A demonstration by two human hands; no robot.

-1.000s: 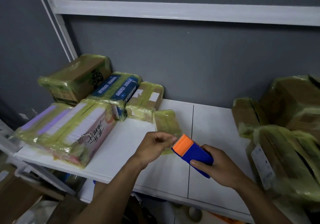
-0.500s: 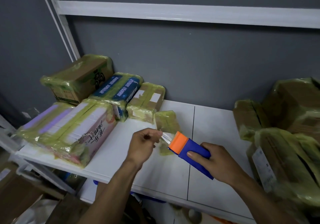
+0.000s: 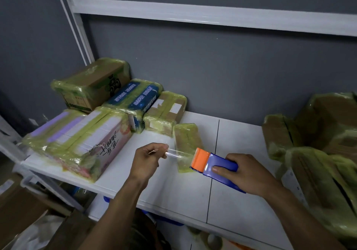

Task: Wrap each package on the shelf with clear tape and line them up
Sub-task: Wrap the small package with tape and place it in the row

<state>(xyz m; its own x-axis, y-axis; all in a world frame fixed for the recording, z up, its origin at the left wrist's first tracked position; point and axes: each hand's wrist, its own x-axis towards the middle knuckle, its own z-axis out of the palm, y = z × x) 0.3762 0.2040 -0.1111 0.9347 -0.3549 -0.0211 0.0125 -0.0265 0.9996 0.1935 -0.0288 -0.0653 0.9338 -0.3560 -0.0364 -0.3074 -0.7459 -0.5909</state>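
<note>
Clear tape [image 3: 176, 155] stretches taut, glossy, from the blue-orange dispenser [image 3: 214, 165]

The white shelf [image 3: 241, 201] has a dark seam [image 3: 214, 164] running front to back. Just left of the seam lies a small wrapped package [image 3: 186, 137]. Farther left of it sit a labelled brown package [image 3: 166, 112], a blue package [image 3: 135, 101], a brown carton [image 3: 92, 83] and a large pink-and-white package [image 3: 87, 143]. Well right of the seam, wrapped cartons [image 3: 318, 168] crowd together

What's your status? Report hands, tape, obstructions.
Left hand pinches clear tape end. Right hand grips dispenser. Small package just beyond the strip. No obstruction seen.
</note>
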